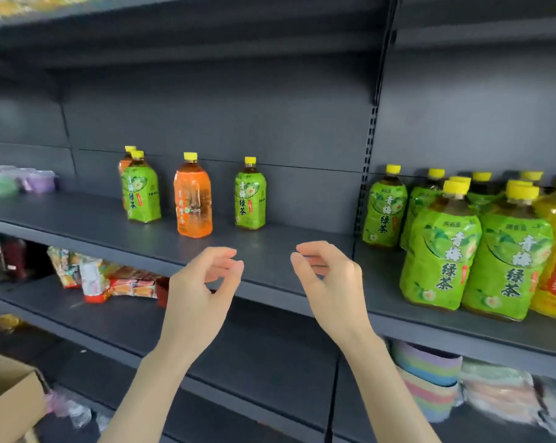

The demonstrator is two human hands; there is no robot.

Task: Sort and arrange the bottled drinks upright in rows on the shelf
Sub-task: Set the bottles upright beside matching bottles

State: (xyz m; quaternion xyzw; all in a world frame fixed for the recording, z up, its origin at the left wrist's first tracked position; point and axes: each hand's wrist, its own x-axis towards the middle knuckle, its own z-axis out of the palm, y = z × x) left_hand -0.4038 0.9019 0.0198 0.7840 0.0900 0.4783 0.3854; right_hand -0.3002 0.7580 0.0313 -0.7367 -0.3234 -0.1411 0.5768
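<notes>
While my left hand [203, 282] and right hand [329, 282] hover loosely curled and empty before the shelf [78, 215], the bottles [250, 196] stand scattered further back on it, and I judge a hasty reach could topple the orange bottle [193, 199].

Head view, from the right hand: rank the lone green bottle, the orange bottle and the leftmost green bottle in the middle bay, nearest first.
1. lone green bottle: up and left of the right hand, set well back.
2. orange bottle: further left, standing a little forward.
3. leftmost green bottle: farthest left, set back.
</notes>
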